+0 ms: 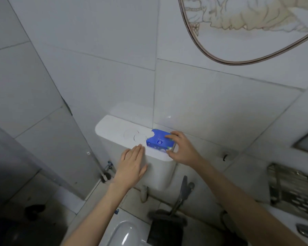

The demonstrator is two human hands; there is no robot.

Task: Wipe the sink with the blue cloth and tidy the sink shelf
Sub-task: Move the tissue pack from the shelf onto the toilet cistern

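Blue packet: lay on the right end of the white cistern lid, close to the wall tiles, with white showing at its left end. Judged light, soft and crushable, its wrap probably slick; best taken gently across the short sides. Right hand: curled over it, fingers on top, thumb at the near corner. Left hand: flat, fingers straight, resting on the lid's front edge. Flush buttons: just left of the packet. Wire rack: well apart, right. Blue cloth: not in view.
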